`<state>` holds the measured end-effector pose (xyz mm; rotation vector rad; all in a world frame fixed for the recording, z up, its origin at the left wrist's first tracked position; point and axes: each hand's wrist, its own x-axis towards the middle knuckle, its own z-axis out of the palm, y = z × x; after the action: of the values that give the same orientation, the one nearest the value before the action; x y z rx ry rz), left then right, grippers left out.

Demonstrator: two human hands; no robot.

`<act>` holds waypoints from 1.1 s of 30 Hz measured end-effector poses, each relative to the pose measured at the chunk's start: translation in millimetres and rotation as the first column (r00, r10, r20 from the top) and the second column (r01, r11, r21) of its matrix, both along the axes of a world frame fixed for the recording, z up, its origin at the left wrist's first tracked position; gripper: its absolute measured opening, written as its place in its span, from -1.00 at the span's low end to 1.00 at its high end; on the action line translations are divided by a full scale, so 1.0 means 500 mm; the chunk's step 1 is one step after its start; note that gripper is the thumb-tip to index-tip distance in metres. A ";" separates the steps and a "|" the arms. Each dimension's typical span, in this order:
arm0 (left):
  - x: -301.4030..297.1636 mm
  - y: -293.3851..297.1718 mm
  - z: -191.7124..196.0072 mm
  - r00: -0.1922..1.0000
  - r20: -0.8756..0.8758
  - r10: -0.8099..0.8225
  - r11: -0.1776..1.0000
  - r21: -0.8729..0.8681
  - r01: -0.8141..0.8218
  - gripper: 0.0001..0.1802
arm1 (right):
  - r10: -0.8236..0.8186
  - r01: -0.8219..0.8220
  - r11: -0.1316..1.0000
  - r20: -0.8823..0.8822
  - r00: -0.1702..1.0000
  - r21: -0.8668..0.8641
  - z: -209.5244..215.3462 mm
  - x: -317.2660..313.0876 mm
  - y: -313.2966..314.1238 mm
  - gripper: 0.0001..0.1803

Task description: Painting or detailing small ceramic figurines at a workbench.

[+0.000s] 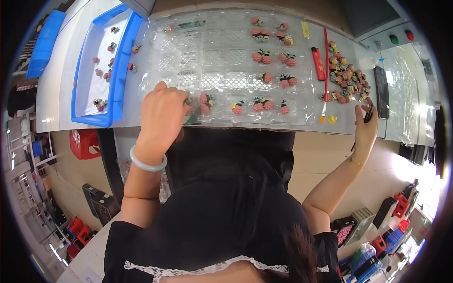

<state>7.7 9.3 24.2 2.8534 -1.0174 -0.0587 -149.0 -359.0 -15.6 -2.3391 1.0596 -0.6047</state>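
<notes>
Several clear plastic trays [226,42] cover the middle of a pale worktop [54,106]; beige floor [316,165] shows below its edge. Pink berry-like pieces [347,78] lie heaped at the right, with others spaced in the trays and a few in a blue bin [123,70] at the left. The left hand [163,111] bends over the trays' near left end and hides part of them; its fingers cover whatever they touch, so I cannot tell its grip. The right hand [365,127], beside the heap, pinches a slim dark tool [369,114], perhaps tweezers. A red-handled brush [326,61] and a red flat item [317,65] lie between trays and heap. Dark lettering on the trays is too small to read.
</notes>
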 end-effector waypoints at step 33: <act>-0.005 0.027 0.048 0.846 -0.534 0.007 0.724 -0.580 -0.373 -0.77 | 0.426 -0.540 0.740 0.343 0.837 0.401 0.093 0.007 0.244 -0.72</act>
<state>5.3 22.9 48.1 2.0803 -0.4690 -0.3262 -145.4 -237.1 30.6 -1.9167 0.3851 -0.3371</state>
